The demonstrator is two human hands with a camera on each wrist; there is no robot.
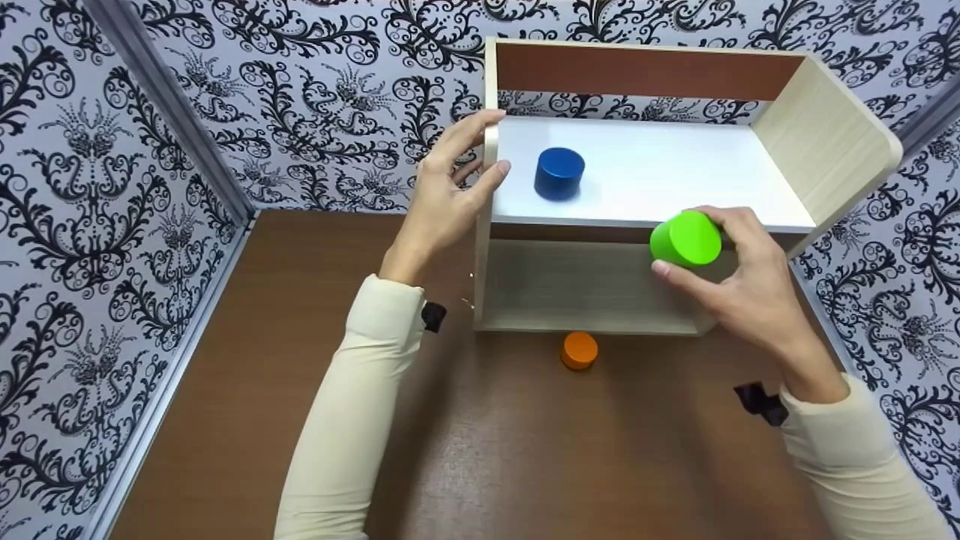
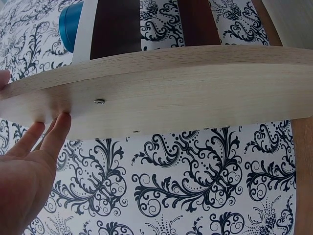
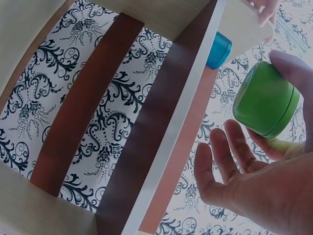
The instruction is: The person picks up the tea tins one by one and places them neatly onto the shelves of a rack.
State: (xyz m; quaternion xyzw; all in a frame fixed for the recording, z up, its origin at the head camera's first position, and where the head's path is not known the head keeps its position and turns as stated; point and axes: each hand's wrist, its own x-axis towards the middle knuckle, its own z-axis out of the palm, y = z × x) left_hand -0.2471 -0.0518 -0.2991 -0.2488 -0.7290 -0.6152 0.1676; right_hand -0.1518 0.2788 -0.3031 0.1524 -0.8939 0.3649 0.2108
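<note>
My right hand (image 1: 757, 285) pinches a green lidded cylindrical container (image 1: 686, 238) between thumb and index finger, tilted in front of the shelf unit's white middle board. In the right wrist view the other fingers (image 3: 221, 152) stand apart from the green container (image 3: 266, 100). My left hand (image 1: 446, 191) grips the front edge of the unit's left side panel (image 1: 482, 277), thumb on the inner side. Its fingertips (image 2: 61, 122) press the panel's outer face in the left wrist view. A blue cylindrical container (image 1: 559, 174) stands on the white board (image 1: 652, 165), towards the left.
An orange round container (image 1: 580, 351) sits on the brown tabletop (image 1: 525, 450), just in front of the shelf unit's lower board (image 1: 585, 289). The unit's right side panel (image 1: 832, 135) rises beside my right hand. Patterned walls (image 1: 322, 112) enclose the back and sides.
</note>
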